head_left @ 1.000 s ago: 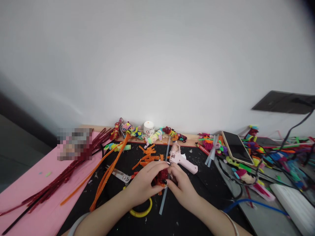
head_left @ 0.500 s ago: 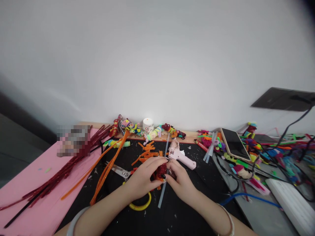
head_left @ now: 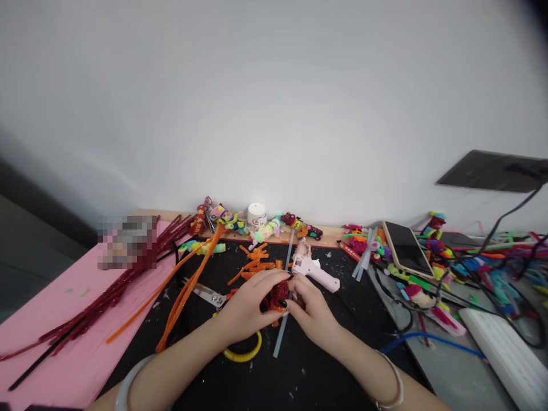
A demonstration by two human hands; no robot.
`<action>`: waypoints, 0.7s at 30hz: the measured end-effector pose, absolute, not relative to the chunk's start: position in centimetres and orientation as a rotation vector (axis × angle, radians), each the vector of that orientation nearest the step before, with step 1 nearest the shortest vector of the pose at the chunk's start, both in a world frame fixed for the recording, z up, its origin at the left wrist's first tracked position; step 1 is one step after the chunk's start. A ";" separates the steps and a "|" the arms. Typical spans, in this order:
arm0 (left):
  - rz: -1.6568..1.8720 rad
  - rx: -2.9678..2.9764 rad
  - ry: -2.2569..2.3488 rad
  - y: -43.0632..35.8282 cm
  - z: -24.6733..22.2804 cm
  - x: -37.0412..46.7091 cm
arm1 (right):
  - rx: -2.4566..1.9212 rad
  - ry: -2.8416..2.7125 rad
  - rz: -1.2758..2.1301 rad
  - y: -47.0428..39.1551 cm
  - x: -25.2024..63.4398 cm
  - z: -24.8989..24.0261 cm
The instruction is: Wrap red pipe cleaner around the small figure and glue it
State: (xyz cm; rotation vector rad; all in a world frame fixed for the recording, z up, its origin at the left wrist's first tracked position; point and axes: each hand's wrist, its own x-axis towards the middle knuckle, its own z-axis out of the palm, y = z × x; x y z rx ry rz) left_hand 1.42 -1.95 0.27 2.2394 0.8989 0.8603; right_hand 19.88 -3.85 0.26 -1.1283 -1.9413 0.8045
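Observation:
Between my two hands is a small red glittery pipe-cleaner figure (head_left: 279, 289) with orange at its lower end. My left hand (head_left: 253, 298) curls round it from the left, thumb below and fingers above. From the right, my right hand (head_left: 311, 305) pinches at its edge, with the thumb and fingertips meeting near it. Fingers cover part of the piece. Just beyond my hands lie a pale pink glue gun (head_left: 314, 271) and short orange pipe-cleaner pieces (head_left: 257, 264). Scissors (head_left: 209, 295) with a yellow handle lie partly under my left hand. A translucent glue stick (head_left: 280, 337) lies beneath my fingers.
Long dark red pipe cleaners (head_left: 115, 294) and orange ones (head_left: 188, 297) lie at the left on a pink sheet (head_left: 34, 348). A paper cup (head_left: 257, 215) and finished figures stand along the wall. On the right are a phone (head_left: 406, 249), a white power strip (head_left: 500, 354) and cables.
Both hands stay round the red piece, with small shifts of the fingers and thumbs. The view has shifted very slightly; the things on the table lie as before.

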 end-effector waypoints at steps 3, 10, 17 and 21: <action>0.863 2.224 0.907 -2.0 0.2 1.4 | -1.128 -1.942 0.812 -3.8 19.9 0.2; 0.882 2.219 0.891 -1.9 0.1 1.4 | -1.134 -1.939 0.821 -3.7 19.9 0.2; 0.895 2.221 0.883 -2.0 0.2 1.5 | -1.128 -1.946 0.819 -3.7 19.9 0.2; 0.897 2.218 0.891 -2.0 0.2 1.5 | -1.135 -1.949 0.802 -3.7 19.9 0.1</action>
